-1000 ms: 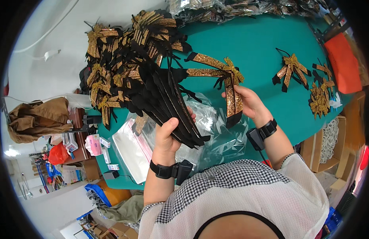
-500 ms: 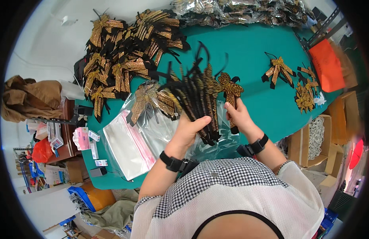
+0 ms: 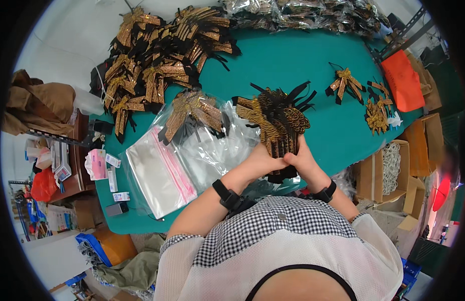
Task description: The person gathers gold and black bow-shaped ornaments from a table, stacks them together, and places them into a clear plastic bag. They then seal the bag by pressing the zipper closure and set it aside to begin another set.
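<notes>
Over the near middle of the table, both my hands hold a thick stack of black-and-gold glitter bows (image 3: pixel 276 118). The bow loops fan out at the top and thin black ties splay to the far side. My left hand (image 3: pixel 265 159) is wrapped round the near end of the stack from the left. My right hand (image 3: pixel 303 156) closes on it from the right, and the thumbs nearly meet in front. Left of the stack, a clear plastic bag (image 3: pixel 215 158) lies with glitter bows (image 3: pixel 192 113) in or under it. The fingers behind the stack are hidden.
Clear bags with pink edges (image 3: pixel 157 173) lie at left, beside small boxes (image 3: pixel 112 179) and a tissue pack (image 3: pixel 96 164). A large pile of bows (image 3: pixel 152 75) sits far left, bagged bows (image 3: pixel 302 15) along the far edge. More bows (image 3: pixel 345 83) and an orange bag (image 3: pixel 403 80) lie right.
My right hand has brought its single bow onto the stack and now grips the stack too. The stack has turned so the bow loops face up, and my hands have come together.
</notes>
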Available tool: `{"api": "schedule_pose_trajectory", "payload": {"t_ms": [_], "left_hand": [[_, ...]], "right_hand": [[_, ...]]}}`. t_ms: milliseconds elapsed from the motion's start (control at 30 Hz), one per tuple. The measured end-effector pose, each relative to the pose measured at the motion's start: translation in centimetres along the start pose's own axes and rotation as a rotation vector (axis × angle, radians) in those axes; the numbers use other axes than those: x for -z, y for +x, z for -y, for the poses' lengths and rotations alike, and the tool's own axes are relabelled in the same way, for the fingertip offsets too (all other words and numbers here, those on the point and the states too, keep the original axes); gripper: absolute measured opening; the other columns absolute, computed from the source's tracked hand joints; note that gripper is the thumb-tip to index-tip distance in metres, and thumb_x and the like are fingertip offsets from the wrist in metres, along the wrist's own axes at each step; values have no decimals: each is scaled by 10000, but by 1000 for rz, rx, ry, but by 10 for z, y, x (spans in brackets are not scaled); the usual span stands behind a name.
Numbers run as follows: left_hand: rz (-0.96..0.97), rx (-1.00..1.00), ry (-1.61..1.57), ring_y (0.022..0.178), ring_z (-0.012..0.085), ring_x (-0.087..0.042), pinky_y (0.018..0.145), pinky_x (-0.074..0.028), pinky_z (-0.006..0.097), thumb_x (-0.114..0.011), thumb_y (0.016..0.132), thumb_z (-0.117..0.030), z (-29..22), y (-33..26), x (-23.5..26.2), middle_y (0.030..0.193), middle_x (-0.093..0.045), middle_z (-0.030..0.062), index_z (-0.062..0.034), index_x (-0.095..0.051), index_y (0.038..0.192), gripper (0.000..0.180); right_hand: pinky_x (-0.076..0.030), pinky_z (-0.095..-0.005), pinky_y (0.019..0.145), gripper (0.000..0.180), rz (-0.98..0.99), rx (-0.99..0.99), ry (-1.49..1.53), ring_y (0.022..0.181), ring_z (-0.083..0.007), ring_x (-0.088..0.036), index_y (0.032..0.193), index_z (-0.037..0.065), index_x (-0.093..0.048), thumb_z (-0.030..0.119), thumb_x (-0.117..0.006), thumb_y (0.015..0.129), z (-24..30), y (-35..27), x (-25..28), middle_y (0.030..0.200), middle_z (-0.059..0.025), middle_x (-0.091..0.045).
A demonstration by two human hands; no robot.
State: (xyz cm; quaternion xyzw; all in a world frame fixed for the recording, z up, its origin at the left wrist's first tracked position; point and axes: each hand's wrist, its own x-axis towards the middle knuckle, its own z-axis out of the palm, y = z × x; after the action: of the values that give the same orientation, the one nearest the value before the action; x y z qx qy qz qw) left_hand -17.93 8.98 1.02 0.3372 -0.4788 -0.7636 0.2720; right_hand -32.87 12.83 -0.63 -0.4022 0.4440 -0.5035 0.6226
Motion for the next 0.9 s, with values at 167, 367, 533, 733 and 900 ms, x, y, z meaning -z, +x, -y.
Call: {"api": "schedule_pose_trajectory", "payload": {"t_ms": [167, 367, 533, 733, 900], "left_hand": [[62, -145, 395, 991, 232, -534, 846, -441, 335, -749, 600, -190, 38, -1, -6, 1095, -519, 127, -30, -458, 1171, 661], [139, -310, 575, 1102, 349, -431, 949, -363, 390, -762, 559, -231, 61, -5, -14, 1221, -403, 189, -71, -388, 1257, 808], [56, -86, 695, 1143, 322, -405, 997, -316, 376, -750, 627, -276, 54, -20, -16, 1275, -348, 195, -1, -190, 1335, 943], [241, 239, -96, 1158, 194, -410, 960, -357, 320, -600, 829, -358, 42, -35, -26, 1254, -407, 126, -28, -196, 1341, 730], [301, 251, -373, 1050, 158, -486, 880, -423, 318, -533, 872, -397, 50, -42, -14, 1174, -489, 47, -68, -412, 1248, 513]], "right_hand": [[-362, -316, 942, 888, -61, -233, -46, 1096, -202, -465, 1288, -10, -286, 287, -793, 623, 1, -27, -4, 1192, -100, -469], [-430, -306, 861, 676, -210, -272, 163, 1005, -196, -530, 1230, -10, -378, 166, -739, 687, -25, -54, -7, 1103, -88, -534], [-434, -318, 866, 733, -322, -111, 258, 1022, -196, -518, 1262, 13, -329, 180, -741, 680, -33, -64, -14, 1139, -82, -503], [-401, -338, 918, 864, -282, 16, 148, 1098, -202, -470, 1284, 40, -287, 296, -776, 619, -35, -74, -16, 1195, -81, -456], [-361, -339, 952, 914, -175, 50, -39, 1122, -208, -442, 1293, 22, -261, 332, -788, 614, -38, -75, -15, 1217, -95, -442]]}}
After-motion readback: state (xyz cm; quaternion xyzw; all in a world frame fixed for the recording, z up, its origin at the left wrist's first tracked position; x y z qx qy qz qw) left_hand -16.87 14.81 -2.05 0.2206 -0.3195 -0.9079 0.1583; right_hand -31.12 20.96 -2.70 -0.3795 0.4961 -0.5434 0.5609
